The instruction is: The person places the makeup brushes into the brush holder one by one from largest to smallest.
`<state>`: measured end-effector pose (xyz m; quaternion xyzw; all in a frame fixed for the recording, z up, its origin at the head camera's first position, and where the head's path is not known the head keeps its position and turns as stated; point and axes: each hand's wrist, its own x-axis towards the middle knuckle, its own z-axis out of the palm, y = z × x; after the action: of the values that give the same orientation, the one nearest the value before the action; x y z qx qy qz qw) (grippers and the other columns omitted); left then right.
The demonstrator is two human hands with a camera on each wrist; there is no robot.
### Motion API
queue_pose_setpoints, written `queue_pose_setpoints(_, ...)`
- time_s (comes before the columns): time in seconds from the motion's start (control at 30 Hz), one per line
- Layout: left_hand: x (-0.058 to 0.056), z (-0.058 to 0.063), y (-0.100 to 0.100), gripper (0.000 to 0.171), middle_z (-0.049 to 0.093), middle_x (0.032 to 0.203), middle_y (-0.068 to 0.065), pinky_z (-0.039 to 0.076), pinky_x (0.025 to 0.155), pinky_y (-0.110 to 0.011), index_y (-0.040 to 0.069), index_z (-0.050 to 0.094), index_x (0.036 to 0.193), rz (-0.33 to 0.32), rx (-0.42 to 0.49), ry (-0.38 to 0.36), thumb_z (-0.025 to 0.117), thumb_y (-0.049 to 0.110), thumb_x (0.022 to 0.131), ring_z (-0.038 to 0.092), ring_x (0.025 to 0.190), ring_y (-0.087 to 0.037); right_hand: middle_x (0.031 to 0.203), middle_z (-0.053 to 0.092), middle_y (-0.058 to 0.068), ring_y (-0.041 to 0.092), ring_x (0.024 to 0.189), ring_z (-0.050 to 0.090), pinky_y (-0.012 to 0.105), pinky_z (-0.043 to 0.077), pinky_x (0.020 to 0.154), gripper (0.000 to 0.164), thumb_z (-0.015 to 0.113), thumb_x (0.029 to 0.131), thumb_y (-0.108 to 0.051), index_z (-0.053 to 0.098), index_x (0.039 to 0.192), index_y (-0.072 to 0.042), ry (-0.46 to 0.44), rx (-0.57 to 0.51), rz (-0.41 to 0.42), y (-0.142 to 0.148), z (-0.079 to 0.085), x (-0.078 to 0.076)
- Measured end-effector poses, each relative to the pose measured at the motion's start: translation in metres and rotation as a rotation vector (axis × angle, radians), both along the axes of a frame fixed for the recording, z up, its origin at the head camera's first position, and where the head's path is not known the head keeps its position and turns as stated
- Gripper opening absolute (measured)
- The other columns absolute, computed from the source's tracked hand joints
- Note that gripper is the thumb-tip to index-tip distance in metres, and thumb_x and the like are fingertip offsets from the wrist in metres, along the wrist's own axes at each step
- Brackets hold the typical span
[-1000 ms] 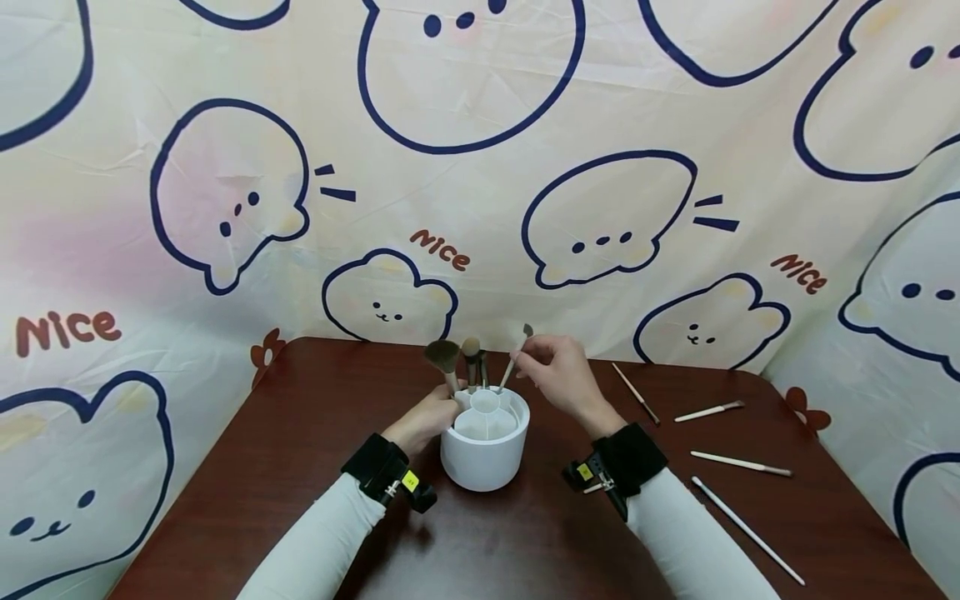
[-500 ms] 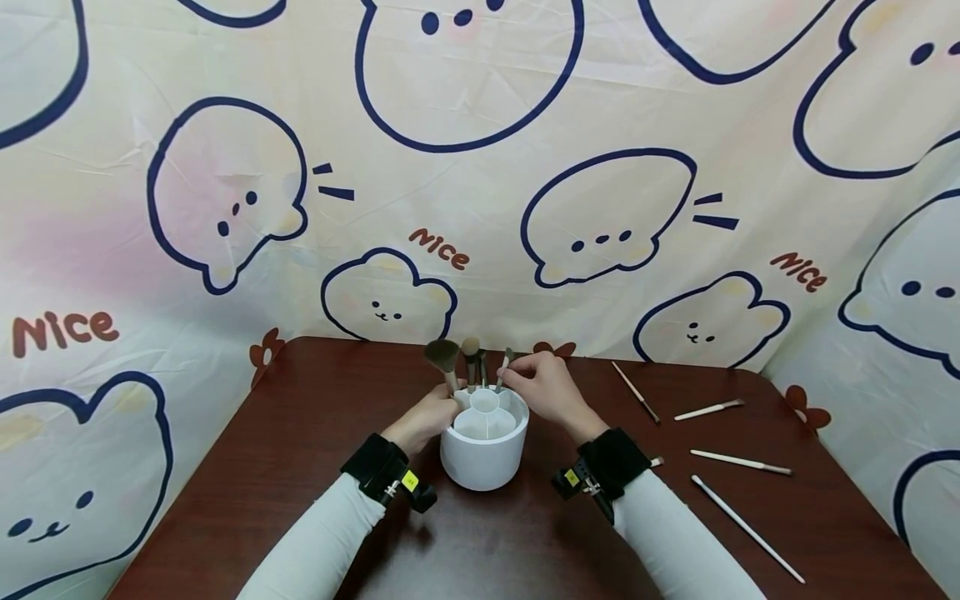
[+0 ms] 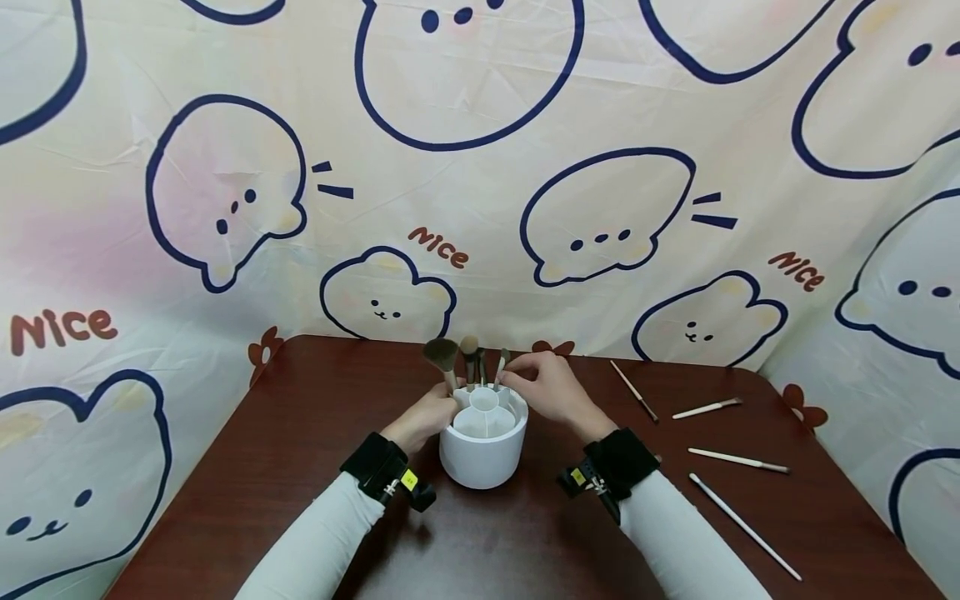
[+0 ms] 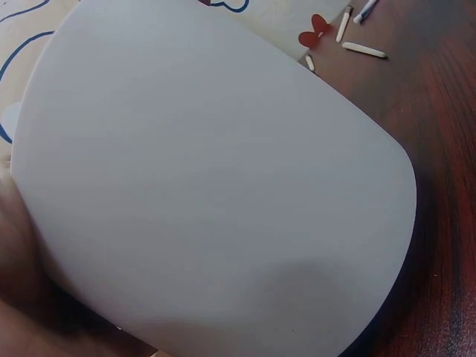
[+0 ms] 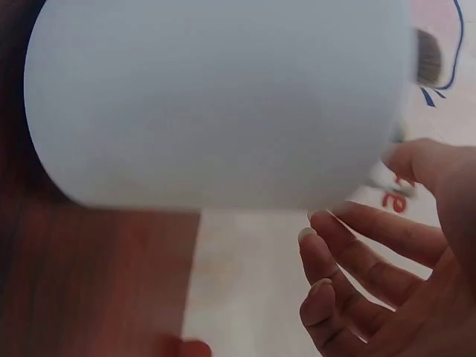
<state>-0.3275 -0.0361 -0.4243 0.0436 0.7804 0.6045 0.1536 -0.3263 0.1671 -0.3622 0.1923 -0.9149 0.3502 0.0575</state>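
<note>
A white round brush holder (image 3: 482,460) with inner compartments stands on the table. My left hand (image 3: 426,418) grips its left side; the holder's white wall (image 4: 223,163) fills most of the left wrist view. At the back right compartment, my right hand (image 3: 553,387) pinches a slim makeup brush (image 3: 502,363), bristles up, its lower end down inside the holder. In the right wrist view the thumb reaches behind the holder wall, and the other fingers (image 5: 372,268) are spread below it. A wide fluffy brush (image 3: 440,354) and a rounder brush (image 3: 470,348) stand at the back left.
On the table's right side lie several loose brushes, among them a short one (image 3: 634,392), another (image 3: 707,409), a third (image 3: 738,460) and a long white one (image 3: 744,527). A patterned cloth (image 3: 487,192) hangs behind the brown table (image 3: 337,383).
My right hand has moved left and slightly down, lowering the slim brush into the holder. Over the last half second it barely shifts. My left hand stays on the holder.
</note>
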Motion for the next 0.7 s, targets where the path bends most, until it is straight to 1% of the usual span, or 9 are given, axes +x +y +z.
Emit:
queue_pose_setpoints(0.1, 0.001, 0.000, -0.001, 0.061, 0.034, 0.144, -0.015, 0.023, 0.104, -0.053, 0.001, 0.030, 0.143, 0.001, -0.002, -0.006, 0.040, 0.000, 0.083, 0.027, 0.128, -0.028, 0.095, 0.064, -0.002, 0.014, 0.081, 0.056, 0.036, 0.049, 0.067, 0.022, 0.063, 0.088, -0.035, 0.069, 0.099, -0.018, 0.037, 0.031, -0.028, 0.014, 0.007, 0.005)
queue_pose_setpoints(0.17, 0.001, 0.001, -0.001, 0.061, 0.033, 0.145, -0.016, 0.022, 0.105, -0.054, 0.001, 0.029, 0.143, 0.001, -0.005, -0.012, 0.040, 0.000, 0.083, 0.026, 0.129, -0.028, 0.097, 0.063, -0.002, 0.015, 0.079, 0.055, 0.036, 0.048, 0.064, 0.024, 0.061, 0.089, -0.039, 0.068, 0.101, -0.019, 0.049, 0.042, -0.050, 0.029, 0.011, 0.009)
queue_pose_setpoints(0.23, 0.001, 0.001, -0.001, 0.061, 0.032, 0.145, -0.016, 0.022, 0.104, -0.054, 0.002, 0.029, 0.143, 0.003, -0.003, -0.021, 0.040, 0.000, 0.083, 0.026, 0.129, -0.029, 0.098, 0.063, -0.001, 0.016, 0.077, 0.054, 0.036, 0.047, 0.063, 0.025, 0.059, 0.090, -0.040, 0.066, 0.103, -0.020, 0.066, 0.047, -0.064, 0.047, 0.015, 0.013)
queue_pose_setpoints(0.33, 0.000, 0.003, 0.001, 0.060, 0.032, 0.145, -0.016, 0.022, 0.104, -0.055, 0.002, 0.029, 0.143, 0.007, -0.005, -0.025, 0.040, 0.000, 0.084, 0.025, 0.130, -0.029, 0.100, 0.063, 0.001, 0.017, 0.077, 0.054, 0.038, 0.046, 0.065, 0.026, 0.056, 0.092, -0.039, 0.065, 0.105, -0.019, 0.085, 0.055, -0.093, 0.077, 0.014, 0.020)
queue_pose_setpoints(0.43, 0.001, 0.003, 0.002, 0.059, 0.032, 0.145, -0.017, 0.022, 0.104, -0.054, 0.002, 0.029, 0.143, 0.005, -0.005, -0.020, 0.039, 0.000, 0.085, 0.025, 0.130, -0.030, 0.103, 0.063, 0.005, 0.017, 0.080, 0.055, 0.038, 0.045, 0.067, 0.027, 0.054, 0.094, -0.036, 0.065, 0.107, -0.015, 0.097, 0.077, -0.128, 0.110, 0.009, 0.028)
queue_pose_setpoints(0.53, 0.001, 0.003, 0.002, 0.059, 0.032, 0.145, -0.017, 0.023, 0.104, -0.054, 0.001, 0.029, 0.143, -0.001, -0.006, -0.016, 0.039, 0.000, 0.086, 0.025, 0.130, -0.030, 0.103, 0.063, 0.008, 0.020, 0.076, 0.054, 0.038, 0.044, 0.064, 0.028, 0.052, 0.095, -0.035, 0.064, 0.107, -0.012, 0.066, 0.103, -0.178, 0.140, 0.000, 0.038)
queue_pose_setpoints(0.63, 0.002, 0.002, 0.002, 0.059, 0.032, 0.145, -0.017, 0.023, 0.104, -0.055, 0.002, 0.028, 0.144, -0.001, 0.001, -0.025, 0.039, 0.001, 0.085, 0.025, 0.130, -0.030, 0.102, 0.063, 0.010, 0.022, 0.075, 0.054, 0.038, 0.043, 0.063, 0.029, 0.051, 0.095, -0.035, 0.064, 0.107, -0.011, 0.031, 0.137, -0.227, 0.165, -0.009, 0.048)
queue_pose_setpoints(0.7, 0.003, 0.002, 0.001, 0.060, 0.031, 0.145, -0.017, 0.022, 0.104, -0.055, 0.001, 0.027, 0.144, 0.001, 0.004, -0.029, 0.040, 0.001, 0.085, 0.025, 0.130, -0.030, 0.102, 0.063, 0.011, 0.023, 0.079, 0.055, 0.039, 0.044, 0.063, 0.031, 0.051, 0.095, -0.037, 0.064, 0.107, -0.011, 0.004, 0.167, -0.258, 0.180, -0.015, 0.055)
